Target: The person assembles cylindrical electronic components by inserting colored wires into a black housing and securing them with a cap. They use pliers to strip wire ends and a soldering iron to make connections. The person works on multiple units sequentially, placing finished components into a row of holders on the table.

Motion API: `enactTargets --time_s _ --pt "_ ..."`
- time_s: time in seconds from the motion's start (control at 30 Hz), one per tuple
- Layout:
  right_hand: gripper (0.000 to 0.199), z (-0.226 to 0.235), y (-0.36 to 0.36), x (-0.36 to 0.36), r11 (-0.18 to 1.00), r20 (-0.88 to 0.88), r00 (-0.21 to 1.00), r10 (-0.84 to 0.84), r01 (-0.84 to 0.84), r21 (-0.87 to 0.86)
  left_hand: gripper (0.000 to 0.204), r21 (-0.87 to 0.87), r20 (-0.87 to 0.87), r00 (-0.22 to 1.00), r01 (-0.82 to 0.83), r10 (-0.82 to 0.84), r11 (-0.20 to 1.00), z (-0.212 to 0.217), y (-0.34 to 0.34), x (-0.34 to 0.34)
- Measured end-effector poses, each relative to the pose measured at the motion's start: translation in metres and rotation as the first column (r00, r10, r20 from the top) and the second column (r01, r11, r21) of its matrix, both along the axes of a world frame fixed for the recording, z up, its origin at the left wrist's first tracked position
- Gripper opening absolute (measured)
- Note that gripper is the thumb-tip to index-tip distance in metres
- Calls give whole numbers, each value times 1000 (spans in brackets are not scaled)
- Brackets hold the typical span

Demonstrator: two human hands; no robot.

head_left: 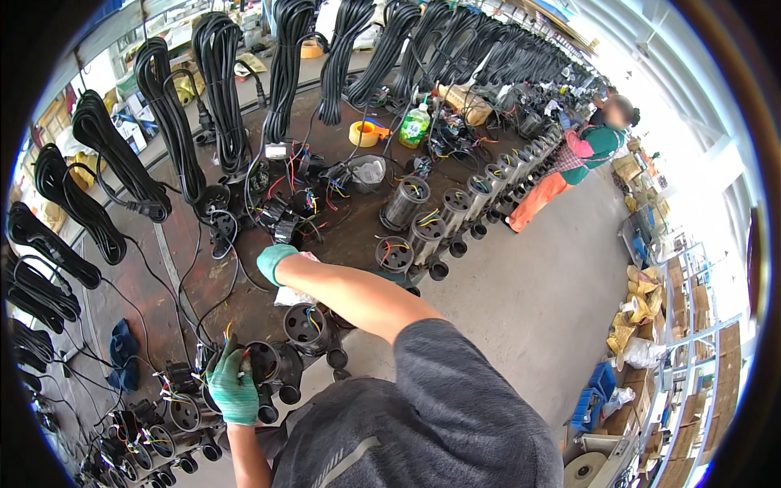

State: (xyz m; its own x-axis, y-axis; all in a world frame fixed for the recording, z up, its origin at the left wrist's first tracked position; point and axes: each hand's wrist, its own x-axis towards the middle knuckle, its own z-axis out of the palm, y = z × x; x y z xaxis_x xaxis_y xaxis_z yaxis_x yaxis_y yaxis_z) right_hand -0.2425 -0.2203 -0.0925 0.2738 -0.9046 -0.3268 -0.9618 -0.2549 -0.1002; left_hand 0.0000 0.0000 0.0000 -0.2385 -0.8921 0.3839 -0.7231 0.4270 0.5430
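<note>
Green-gloved hands (233, 386) at brown bench (346, 228), dark cylinders (402, 208), hanging cable bundles (169, 122)

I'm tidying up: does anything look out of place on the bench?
Possibly the crumpled dark-blue fabric at left and the green plastic bottle farther back: both look unlike the surrounding black cables.

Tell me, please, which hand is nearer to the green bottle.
Right. In the picture, the right hand is below-left of the bottle; the left hand is much farther below-left.
</note>
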Motion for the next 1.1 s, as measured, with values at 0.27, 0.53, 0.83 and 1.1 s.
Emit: enactTargets --time_s 0.27,0.53,0.83,1.1 --pt "10 132 132 -16 907 819 433 376 10 -421 21 -10 21 997 -81 81 997 15 9 5" --pt "23 103 212 10 994 948 315 -42 113 7 20 45 -10 999 -50 50 998 6 16 0" --pt "20 110 207 24 985 883 452 127 45 -165 20 54 -17 999 -35 36 998 10 16 1" --pt "16 106 189 31 911 676 622 395 -169 -377 25 25 13 999 47 -47 999 -1 5 11"
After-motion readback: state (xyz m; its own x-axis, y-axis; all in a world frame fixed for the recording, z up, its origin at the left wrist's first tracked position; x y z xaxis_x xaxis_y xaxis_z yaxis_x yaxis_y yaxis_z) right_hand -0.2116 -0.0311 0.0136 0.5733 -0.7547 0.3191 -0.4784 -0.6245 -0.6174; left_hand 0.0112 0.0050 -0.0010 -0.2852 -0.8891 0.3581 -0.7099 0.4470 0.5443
